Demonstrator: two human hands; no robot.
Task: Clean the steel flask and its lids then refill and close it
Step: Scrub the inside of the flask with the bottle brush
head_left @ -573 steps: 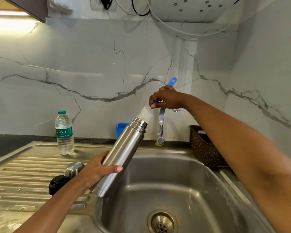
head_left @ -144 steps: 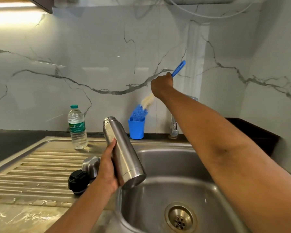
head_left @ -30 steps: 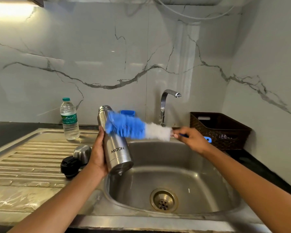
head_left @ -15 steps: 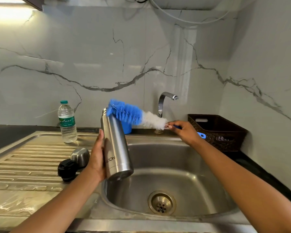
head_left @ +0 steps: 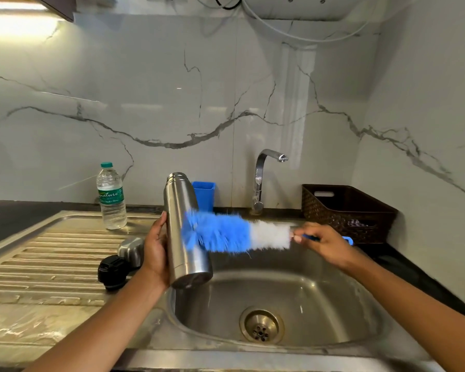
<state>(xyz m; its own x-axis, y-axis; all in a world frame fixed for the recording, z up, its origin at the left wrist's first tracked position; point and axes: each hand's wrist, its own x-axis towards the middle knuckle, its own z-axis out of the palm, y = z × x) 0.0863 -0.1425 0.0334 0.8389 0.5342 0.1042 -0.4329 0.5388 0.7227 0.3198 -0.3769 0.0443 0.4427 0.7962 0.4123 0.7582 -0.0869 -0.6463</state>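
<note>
Bristles first, from the head view: the blue-and-white bottle brush (head_left: 226, 233) now lies crosswise against the middle of the steel flask (head_left: 181, 200), its blue end blurred by motion over the flask's side. Half a second back that end sat up by the flask's mouth, and a second back on the upper body. I read this as strokes running up and down the outside wall, so the outer scrub looks under way, not finished.

My left hand (head_left: 156, 253) grips the flask from the left, thumb up its side. It holds the flask nearly upright, base over the left edge of the sink (head_left: 355, 296). My right hand (head_left: 325, 241) has its fingers (head_left: 297, 237) pinched on the brush's thin blue handle, just behind the white bristles.

In the oldest frame the flask was tilted toward the tap (head_left: 261, 178) with the brush at its mouth. About five seconds ago the brush was over the blue cup (head_left: 204, 194) by the wall.

The steel lid (head_left: 130, 249) and black lid (head_left: 113, 269) lie touching on the ribbed drainboard (head_left: 51, 251), seemingly unmoved. The water bottle (head_left: 111, 197) stands capped behind them. I judge that rinsing, the lids, refilling and closing all remain.
</note>
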